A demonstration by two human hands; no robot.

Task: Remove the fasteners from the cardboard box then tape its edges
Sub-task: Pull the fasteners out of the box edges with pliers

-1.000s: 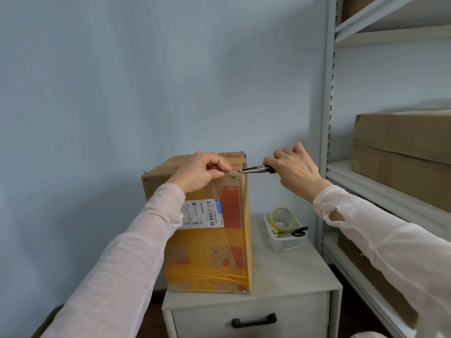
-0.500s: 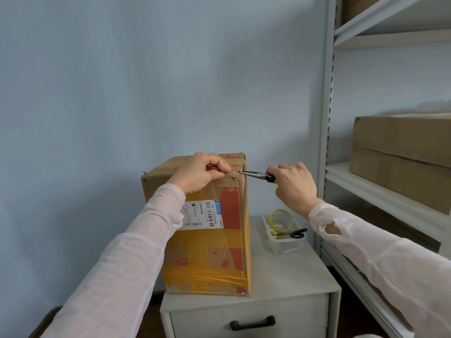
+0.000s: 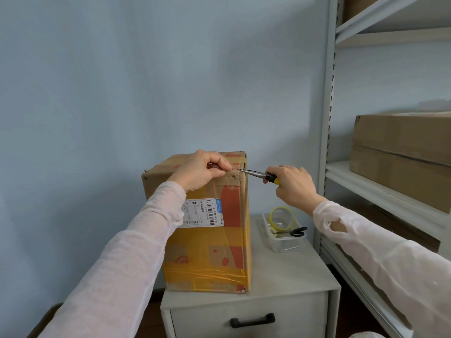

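The left hand [image 3: 202, 170] curls its fingers onto the top edge of the tall brown cardboard box with yellow tape [image 3: 219, 252], standing on the grey cabinet surface [image 3: 292, 272]. At its 3 o'clock, the right hand [image 3: 292, 185] clamps its fingers on yellow-handled metal needle-nose pliers [image 3: 253, 172], tips touching the box's upper corner.

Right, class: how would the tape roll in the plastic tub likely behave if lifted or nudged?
Probably light: the tape roll is a thin hollow ring. It stands on edge, so a nudge would likely roll or topple it, though the tub walls should contain it.
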